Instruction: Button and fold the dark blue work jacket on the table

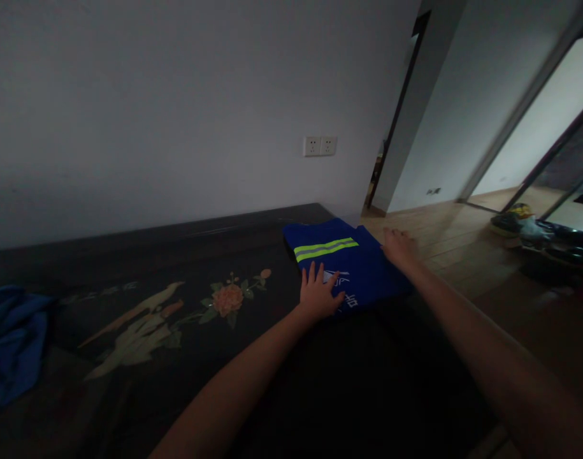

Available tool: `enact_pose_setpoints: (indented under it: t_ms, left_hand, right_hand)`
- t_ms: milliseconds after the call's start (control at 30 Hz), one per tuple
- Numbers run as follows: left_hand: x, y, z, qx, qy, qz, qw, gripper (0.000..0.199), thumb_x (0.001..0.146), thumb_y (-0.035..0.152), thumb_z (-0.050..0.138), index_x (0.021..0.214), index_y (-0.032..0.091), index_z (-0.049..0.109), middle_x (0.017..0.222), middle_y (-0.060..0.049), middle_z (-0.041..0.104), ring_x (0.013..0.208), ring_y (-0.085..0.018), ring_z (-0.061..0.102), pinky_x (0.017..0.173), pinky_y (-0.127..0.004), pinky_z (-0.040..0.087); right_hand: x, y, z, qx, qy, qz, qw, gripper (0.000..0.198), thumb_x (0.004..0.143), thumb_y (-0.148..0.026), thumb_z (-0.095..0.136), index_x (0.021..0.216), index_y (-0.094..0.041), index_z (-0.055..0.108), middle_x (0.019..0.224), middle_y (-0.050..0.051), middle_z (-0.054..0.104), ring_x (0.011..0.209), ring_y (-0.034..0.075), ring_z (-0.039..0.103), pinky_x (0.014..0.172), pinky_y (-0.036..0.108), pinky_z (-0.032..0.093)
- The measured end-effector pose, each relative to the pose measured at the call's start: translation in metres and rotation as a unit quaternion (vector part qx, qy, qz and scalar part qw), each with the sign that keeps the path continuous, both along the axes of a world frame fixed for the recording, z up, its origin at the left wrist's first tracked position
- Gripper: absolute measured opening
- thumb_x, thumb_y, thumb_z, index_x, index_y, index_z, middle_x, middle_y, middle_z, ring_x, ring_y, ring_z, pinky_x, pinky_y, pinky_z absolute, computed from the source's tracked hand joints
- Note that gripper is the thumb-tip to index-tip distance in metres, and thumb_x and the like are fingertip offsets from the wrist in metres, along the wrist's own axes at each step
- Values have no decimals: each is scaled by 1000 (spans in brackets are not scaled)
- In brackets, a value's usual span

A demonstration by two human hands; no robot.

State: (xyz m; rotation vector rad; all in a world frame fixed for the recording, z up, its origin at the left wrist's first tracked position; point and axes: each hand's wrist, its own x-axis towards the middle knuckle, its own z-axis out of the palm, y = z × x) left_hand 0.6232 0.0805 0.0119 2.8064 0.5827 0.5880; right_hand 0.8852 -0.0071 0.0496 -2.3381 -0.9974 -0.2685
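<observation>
A folded blue work garment point(367, 274) lies at the right end of a dark table. Across it runs a yellow-green and silver reflective strip, and white lettering shows below that. My left hand point(320, 294) rests flat on the garment's near left part with its fingers spread, partly covering the lettering. At the garment's right edge is my right hand point(400, 248), smeared by motion. Whether its fingers grip the cloth cannot be made out.
The dark table point(272, 344) bears a flower and bird picture and stands along a pale wall. Crumpled blue cloth point(14, 344) lies at its left end. A double socket point(320, 146) is on the wall. Dark bags and other items point(549, 239) lie on the wooden floor at right.
</observation>
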Motion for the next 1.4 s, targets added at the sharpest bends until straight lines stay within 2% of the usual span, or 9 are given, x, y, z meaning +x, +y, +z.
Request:
enact_pose_setpoints:
  t_ms: [100, 233, 333, 667, 967, 1100, 1200, 1300, 1400]
  left_hand:
    - [-2, -2, 1, 14, 9, 2, 1000, 62, 82, 56, 49, 137, 29, 44, 151, -8, 29, 142, -37, 5, 111, -58, -1]
    - [-14, -9, -1, 32, 16, -1, 999, 56, 87, 52, 43, 138, 30, 42, 151, -6, 29, 142, -34, 7, 112, -57, 3]
    - [-28, -16, -6, 59, 15, -41, 997, 52, 89, 47, 40, 139, 33, 39, 151, -5, 28, 142, -33, 8, 112, -59, 7]
    - [-43, -20, -4, 71, 3, -69, 995, 51, 89, 48, 39, 138, 33, 40, 150, -3, 31, 141, -30, 13, 113, -58, 10]
    - [-43, -18, -4, 58, -17, -83, 995, 53, 89, 49, 37, 139, 31, 40, 149, -7, 33, 142, -30, 12, 112, -59, 11]
    - [-43, -18, -4, 50, -15, -87, 995, 54, 89, 49, 35, 139, 31, 39, 149, -7, 31, 142, -30, 12, 113, -59, 11]
    - [-43, -18, -3, 46, -14, -86, 995, 53, 89, 49, 35, 139, 31, 40, 150, -6, 30, 142, -30, 11, 113, -59, 10]
    - [-42, -17, -3, 45, -11, -89, 995, 53, 90, 49, 33, 139, 30, 41, 150, -7, 30, 141, -31, 12, 113, -59, 9]
    - [-42, -17, -4, 35, 0, -100, 994, 58, 91, 54, 26, 144, 28, 32, 150, -9, 29, 140, -34, 15, 113, -60, 9]
  right_hand:
    - [-26, 5, -14, -43, -110, 46, 992, 48, 91, -33, 45, 137, -21, 41, 147, 15, 33, 136, 36, 23, 107, 63, 13]
    - [-34, 4, -50, -135, -11, 42, 990, 57, 92, -53, 31, 144, -30, 28, 154, 8, 20, 138, 34, 19, 104, 65, 19]
    - [-26, 0, -66, -145, 7, 33, 989, 60, 92, -56, 28, 146, -32, 22, 155, 5, 16, 140, 33, 15, 105, 65, 16]
    - [-17, 41, -9, -75, -22, 46, 996, 64, 87, -59, 36, 140, -24, 37, 149, 12, 29, 136, 36, 23, 107, 60, 17]
    - [-12, 37, -36, -54, 12, -17, 998, 59, 86, -58, 38, 137, -29, 42, 143, 13, 38, 132, 39, 30, 103, 63, 22]
    - [-35, 83, -5, 9, -25, -40, 999, 60, 91, -56, 28, 137, -20, 41, 141, 17, 39, 131, 38, 30, 102, 62, 26]
    - [-77, 132, 14, 4, -45, 72, 996, 59, 91, -58, 31, 139, -25, 39, 147, 13, 31, 133, 36, 27, 101, 63, 26]
    - [-118, 173, 10, -63, -34, 201, 977, 59, 89, -65, 28, 141, -37, 33, 154, 3, 19, 138, 36, 17, 101, 69, 19]
    - [-134, 196, -7, -125, -13, 206, 970, 62, 89, -66, 24, 145, -40, 21, 155, 1, 16, 140, 35, 11, 101, 72, 11]
